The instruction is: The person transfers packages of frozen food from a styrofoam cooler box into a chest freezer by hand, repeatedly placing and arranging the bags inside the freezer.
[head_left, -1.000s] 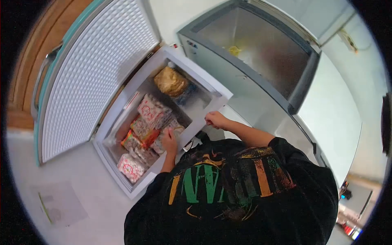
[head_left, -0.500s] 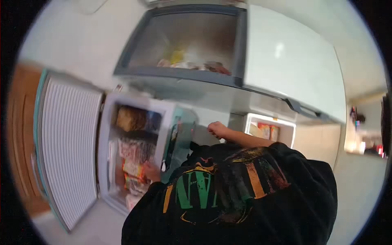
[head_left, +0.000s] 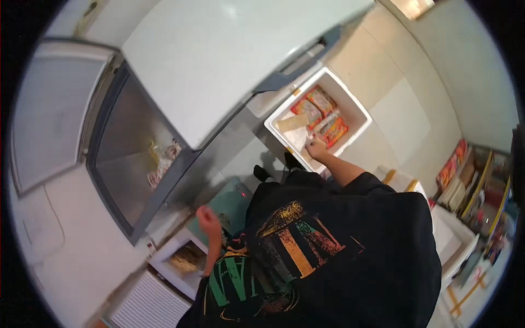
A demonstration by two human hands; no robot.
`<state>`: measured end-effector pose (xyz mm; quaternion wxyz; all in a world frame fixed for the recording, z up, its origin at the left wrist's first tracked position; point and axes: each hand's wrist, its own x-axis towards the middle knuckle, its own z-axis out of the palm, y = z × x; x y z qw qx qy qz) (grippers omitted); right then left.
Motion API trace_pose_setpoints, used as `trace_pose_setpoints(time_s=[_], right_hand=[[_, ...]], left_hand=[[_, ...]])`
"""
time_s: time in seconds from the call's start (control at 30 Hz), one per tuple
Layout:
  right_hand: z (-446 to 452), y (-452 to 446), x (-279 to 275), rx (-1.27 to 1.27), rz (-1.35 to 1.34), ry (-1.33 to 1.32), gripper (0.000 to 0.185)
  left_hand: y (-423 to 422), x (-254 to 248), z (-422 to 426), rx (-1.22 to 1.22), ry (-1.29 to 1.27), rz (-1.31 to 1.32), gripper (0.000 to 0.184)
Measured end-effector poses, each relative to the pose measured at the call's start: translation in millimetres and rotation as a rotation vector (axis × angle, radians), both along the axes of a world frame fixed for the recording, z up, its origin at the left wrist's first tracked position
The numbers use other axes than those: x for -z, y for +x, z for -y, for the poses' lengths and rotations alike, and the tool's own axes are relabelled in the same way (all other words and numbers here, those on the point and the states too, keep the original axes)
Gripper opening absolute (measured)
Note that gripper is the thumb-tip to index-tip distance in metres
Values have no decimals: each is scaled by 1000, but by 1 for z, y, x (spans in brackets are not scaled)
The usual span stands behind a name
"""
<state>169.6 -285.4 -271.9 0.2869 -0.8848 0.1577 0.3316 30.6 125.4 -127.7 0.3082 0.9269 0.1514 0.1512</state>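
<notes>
Several red-orange packets (head_left: 334, 133) lie in the white foam box (head_left: 349, 104) with a tan slab (head_left: 292, 123); the right hand (head_left: 316, 147) is inside, its finger grip unclear. Left of the box, a grey-rimmed freezer (head_left: 164, 195) holds bags (head_left: 162, 158); the left hand (head_left: 208, 220), fingers curled, contents unclear, is near a teal freezer (head_left: 228, 203) containing a brown bundle (head_left: 188, 259).

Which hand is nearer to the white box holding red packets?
Right. The right hand is over the opening of the white box; the left hand is well away, seen against the green freezer.
</notes>
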Motion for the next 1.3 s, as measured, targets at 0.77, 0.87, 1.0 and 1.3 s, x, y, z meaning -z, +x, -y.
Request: trace_pose_setpoints(time_s=[0.77, 0.87, 1.0, 1.3], right_hand=[[80, 15, 203, 554, 512, 4, 20], [118, 32, 205, 437, 206, -176, 27], [145, 52, 238, 250, 310, -256, 34], [130, 51, 282, 74, 304, -445, 33]], left_hand=[[305, 432, 359, 885, -257, -837, 19], [326, 488, 379, 763, -333, -870, 17], [355, 472, 427, 606, -826, -1034, 20], [382, 498, 488, 413, -1031, -1155, 20]])
